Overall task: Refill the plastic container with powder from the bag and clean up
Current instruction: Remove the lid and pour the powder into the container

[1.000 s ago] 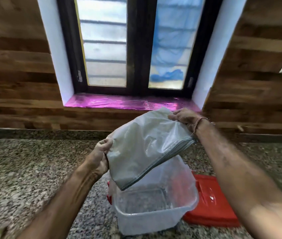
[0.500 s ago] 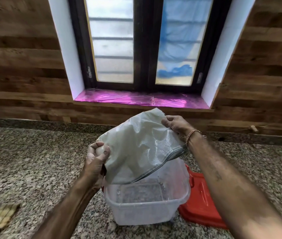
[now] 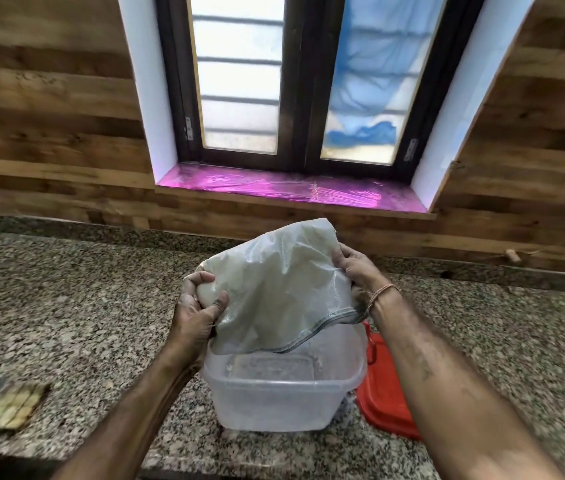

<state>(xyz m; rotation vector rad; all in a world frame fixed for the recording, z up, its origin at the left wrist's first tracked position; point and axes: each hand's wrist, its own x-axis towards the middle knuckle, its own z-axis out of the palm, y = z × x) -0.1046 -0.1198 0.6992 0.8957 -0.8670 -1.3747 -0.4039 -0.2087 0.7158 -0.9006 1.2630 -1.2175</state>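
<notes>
The desk (image 3: 66, 306) is carrying the open plastic container (image 3: 274, 400), lying at 6 o'clock from the bag (image 3: 274, 289), whose mouth is hanging over its rim. The left grip (image 3: 198, 306), nearer the container, is clenching the bag's 9 o'clock corner; the right grip (image 3: 357, 271) is clasping its 3 o'clock edge.

Bag (image 3: 274, 289) now lower, nr container (image 3: 274, 400).

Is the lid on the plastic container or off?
Off. The red lid lies on the counter beside the open container.
</notes>
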